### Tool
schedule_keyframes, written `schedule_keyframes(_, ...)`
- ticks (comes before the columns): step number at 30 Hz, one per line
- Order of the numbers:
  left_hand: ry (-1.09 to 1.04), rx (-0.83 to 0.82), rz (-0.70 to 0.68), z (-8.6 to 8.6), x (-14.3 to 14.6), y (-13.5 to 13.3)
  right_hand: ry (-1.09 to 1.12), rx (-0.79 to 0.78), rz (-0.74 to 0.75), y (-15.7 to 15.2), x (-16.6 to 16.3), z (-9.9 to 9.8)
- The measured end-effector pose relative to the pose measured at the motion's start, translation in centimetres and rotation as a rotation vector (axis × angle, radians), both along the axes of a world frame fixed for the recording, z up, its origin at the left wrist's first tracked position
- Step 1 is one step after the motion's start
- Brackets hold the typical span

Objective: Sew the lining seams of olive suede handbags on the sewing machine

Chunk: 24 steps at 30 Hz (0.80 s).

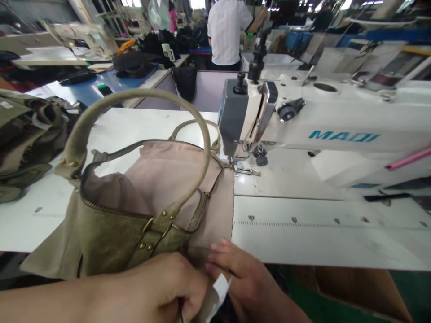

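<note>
An olive canvas handbag (111, 233) with a beige lining (175, 179) lies open on the white sewing table (303, 233). Its far edge sits under the presser foot (240, 168) of the sewing machine (336, 130). A rolled handle (134, 96) arches over the bag. My left hand (158, 287) is closed at the bag's near edge, pinching fabric and a small white label (218, 287). My right hand (242, 278) rests beside it, fingers curled on the lining's near edge and touching the label.
A pile of olive bags (23, 134) lies at the left. A person in a white shirt (227, 31) stands at the back among other work tables with dark fabric. A pink rod (407, 159) lies at the right. A ruler scale (319, 222) runs along the table.
</note>
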<state>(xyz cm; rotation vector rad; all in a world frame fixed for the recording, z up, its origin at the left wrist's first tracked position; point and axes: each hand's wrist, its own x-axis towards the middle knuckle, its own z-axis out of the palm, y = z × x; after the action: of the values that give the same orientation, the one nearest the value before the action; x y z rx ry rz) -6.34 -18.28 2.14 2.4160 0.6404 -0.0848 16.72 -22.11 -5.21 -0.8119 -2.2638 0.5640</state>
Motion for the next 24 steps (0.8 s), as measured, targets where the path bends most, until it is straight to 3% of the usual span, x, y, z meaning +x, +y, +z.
schedule_keyframes(3, -0.04, 0.159, 0.042, 0.6, 0.9, 0.6, -0.024, -0.002, -0.043, -1.1, -0.2, -0.5)
schedule_keyframes(7, 0.02, 0.458, -0.031, 1.6, 1.0, 2.1, 0.003, -0.001, -0.068, -0.9, -0.3, -0.1)
schedule_keyframes(12, 0.263, 0.257, -0.096, 1.8, 1.9, 6.8, -0.011, 0.011, -0.024, -0.3, -0.4, 0.2)
schedule_keyframes(15, 0.214, 0.333, -0.205, 1.0, 2.9, 8.4, -0.027, -0.005, -0.004, -0.2, -0.5, 0.5)
schedule_keyframes(18, 0.068, 0.426, -0.339, -0.2, 2.8, 8.1, 0.018, -0.018, -0.01, -0.1, -0.5, 0.9)
schedule_keyframes(24, 0.065, 0.419, -0.184, -2.0, 1.5, 6.8, 0.053, -0.037, 0.025, 0.2, -0.4, 0.9)
